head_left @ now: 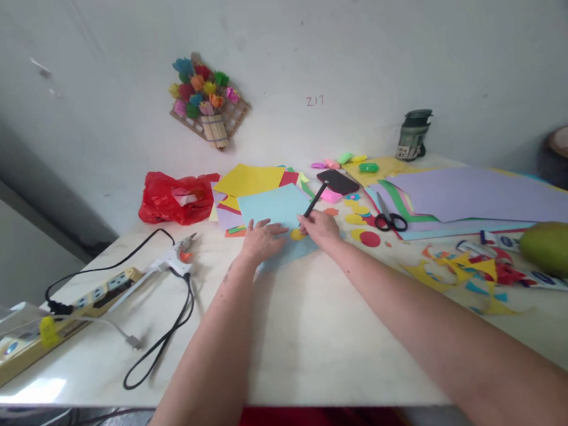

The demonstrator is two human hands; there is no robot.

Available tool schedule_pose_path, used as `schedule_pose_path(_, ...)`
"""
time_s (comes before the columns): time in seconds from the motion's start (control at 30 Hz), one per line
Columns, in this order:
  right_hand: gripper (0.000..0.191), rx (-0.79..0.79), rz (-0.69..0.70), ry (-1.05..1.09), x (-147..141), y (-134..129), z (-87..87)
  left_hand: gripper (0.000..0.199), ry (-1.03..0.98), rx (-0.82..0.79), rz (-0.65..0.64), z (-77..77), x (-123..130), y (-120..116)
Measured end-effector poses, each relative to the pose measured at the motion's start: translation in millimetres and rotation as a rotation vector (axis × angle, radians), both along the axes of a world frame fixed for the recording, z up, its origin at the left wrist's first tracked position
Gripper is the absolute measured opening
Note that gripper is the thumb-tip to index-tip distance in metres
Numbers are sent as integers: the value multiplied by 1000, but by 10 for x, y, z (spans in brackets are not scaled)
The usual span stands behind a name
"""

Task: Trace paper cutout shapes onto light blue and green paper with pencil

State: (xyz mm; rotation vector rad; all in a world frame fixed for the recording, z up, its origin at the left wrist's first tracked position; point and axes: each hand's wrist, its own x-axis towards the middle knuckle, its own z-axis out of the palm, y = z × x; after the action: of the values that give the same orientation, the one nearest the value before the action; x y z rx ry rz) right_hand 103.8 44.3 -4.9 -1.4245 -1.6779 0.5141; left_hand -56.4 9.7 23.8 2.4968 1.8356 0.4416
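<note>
My right hand (321, 228) is closed around a slim black pen (317, 198), which slants up and away from the fingers. Just under its lower end lies a small yellow paper circle (297, 234) on a blue paper sheet (288, 255). Whether the tip touches the circle I cannot tell. Resting flat on the blue paper, my left hand (265, 239) has its fingers spread and holds nothing. Beyond both hands is a light blue sheet (278, 203) over other coloured papers, with a yellow sheet (250, 178) farther back. Behind the pen's upper end lies a dark flat piece (342, 182).
To the left are a glue gun (175, 258), a power strip (59, 332) with cords, and a red plastic bag (175, 200). Scissors (389, 216), purple paper (473, 198), paper scraps (463, 269) and a green mango (563, 251) lie right. A bottle (413, 135) stands behind.
</note>
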Motion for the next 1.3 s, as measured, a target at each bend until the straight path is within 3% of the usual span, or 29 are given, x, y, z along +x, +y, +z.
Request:
schedule_pose_path(0.23, 32, -12, -17, -18, -2, -17, 10, 38, -17, 14, 23, -127, -9, 49)
schedule_pose_path(0.5, 28, 2, 7, 12, 3, -30, 19, 38, 75, 42, -24, -167, 54, 70)
schedule_pose_path(0.67, 29, 74, 82, 76, -24, -27, 0, 42, 113, 7, -32, -174, 22, 88)
schedule_pose_path(0.77, 31, 29, 139, 83, -46, -2, -22, 44, 118, -50, -14, -181, -1, 107)
schedule_pose_path(1.3, 40, 6, 128, -175, -55, -33, 18, 64, 107, -220, -30, -98, -53, 94)
